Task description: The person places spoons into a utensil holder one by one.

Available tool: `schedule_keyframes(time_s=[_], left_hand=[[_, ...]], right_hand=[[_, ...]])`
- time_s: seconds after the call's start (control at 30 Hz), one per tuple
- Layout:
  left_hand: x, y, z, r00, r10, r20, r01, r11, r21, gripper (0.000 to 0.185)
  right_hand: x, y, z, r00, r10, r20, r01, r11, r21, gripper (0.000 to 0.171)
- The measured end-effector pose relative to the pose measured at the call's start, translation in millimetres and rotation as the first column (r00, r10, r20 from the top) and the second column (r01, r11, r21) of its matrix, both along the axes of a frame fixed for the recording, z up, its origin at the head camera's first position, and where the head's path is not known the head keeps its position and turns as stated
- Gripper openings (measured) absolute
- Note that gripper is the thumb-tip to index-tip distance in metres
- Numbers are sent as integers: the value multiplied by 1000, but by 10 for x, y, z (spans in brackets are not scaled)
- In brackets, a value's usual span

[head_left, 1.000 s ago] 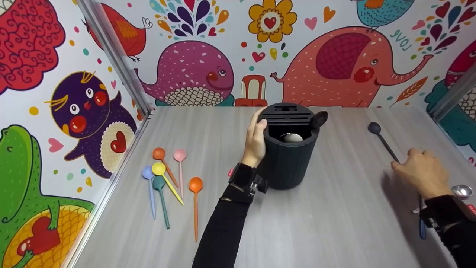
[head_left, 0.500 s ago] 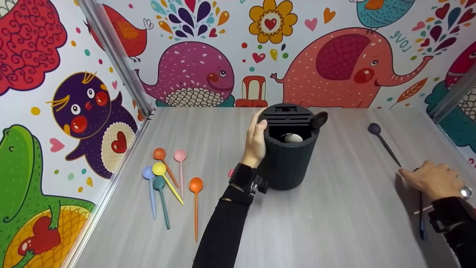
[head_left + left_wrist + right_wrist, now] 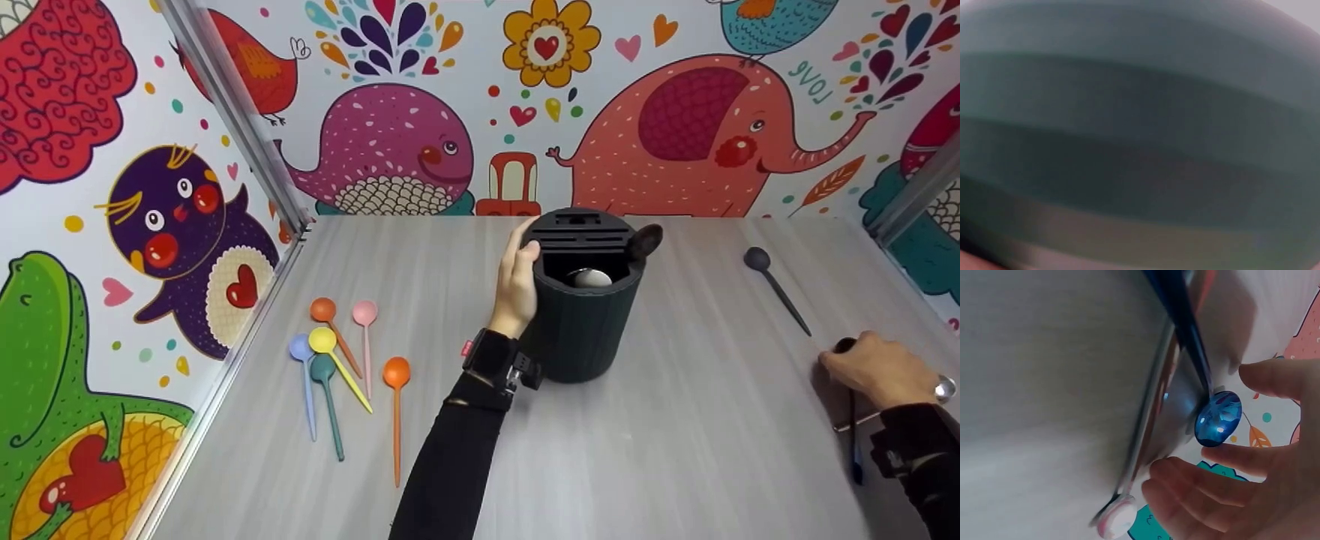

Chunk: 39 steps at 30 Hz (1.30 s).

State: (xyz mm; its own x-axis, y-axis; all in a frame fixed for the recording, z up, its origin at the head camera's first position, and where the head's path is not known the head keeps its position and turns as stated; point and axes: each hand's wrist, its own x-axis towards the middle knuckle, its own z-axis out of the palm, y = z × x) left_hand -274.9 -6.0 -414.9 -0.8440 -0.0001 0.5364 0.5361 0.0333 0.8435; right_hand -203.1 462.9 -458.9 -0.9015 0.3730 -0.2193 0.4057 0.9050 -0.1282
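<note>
Left hand (image 3: 514,291) curled round the dark utensil holder (image 3: 581,334), upright on the desk (image 3: 690,457), presumably steadying it. Right hand (image 3: 881,369) had thumb and fingers apart around the bowl of the blue spoon (image 3: 1219,417), likely the easiest grip; contact unclear. Spoon sat desk-right, crossing over a silver spoon (image 3: 945,388).

The blue spoon (image 3: 1219,419) looks like mirror-glossy metal, and the silver spoon (image 3: 945,389) shines likewise. The utensil holder (image 3: 574,337) resembles matt plastic, its wall ribbed. The coloured spoons (image 3: 322,340) look smooth, plastic and satiny. The bench (image 3: 675,450) is smooth and wood-grained; the sleeve (image 3: 450,457), matt cloth; the corner rail (image 3: 238,112), bare metal.
</note>
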Motion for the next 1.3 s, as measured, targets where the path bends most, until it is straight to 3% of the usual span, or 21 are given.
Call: schedule_keyframes(time_s=[0.57, 0.73, 0.9, 1.13, 1.2, 1.3], left_hand=[[13, 8, -6, 1000, -5, 8, 5, 1000, 12, 57], [5, 3, -9, 1000, -6, 4, 6, 1000, 13, 57], [14, -3, 7, 1000, 2, 8, -2, 1000, 9, 57], [9, -4, 3, 1000, 2, 10, -2, 1000, -1, 57], [8, -4, -2, 1000, 5, 13, -5, 1000, -5, 58], [13, -8, -1, 1000, 11, 16, -11, 1000, -9, 58]], right_hand=[[-4, -88, -30, 990, 84, -117, -94, 992, -85, 50], [-31, -119, -14, 983, 118, -138, -138, 980, -143, 58], [-64, -204, 24, 971, 182, -153, -218, 939, -267, 62], [-74, -487, -8, 984, 88, -157, -160, 826, -541, 51], [-70, -565, -17, 984, 80, -161, -161, 793, -587, 49], [-71, -671, -16, 982, 99, -158, -176, 773, -610, 42]])
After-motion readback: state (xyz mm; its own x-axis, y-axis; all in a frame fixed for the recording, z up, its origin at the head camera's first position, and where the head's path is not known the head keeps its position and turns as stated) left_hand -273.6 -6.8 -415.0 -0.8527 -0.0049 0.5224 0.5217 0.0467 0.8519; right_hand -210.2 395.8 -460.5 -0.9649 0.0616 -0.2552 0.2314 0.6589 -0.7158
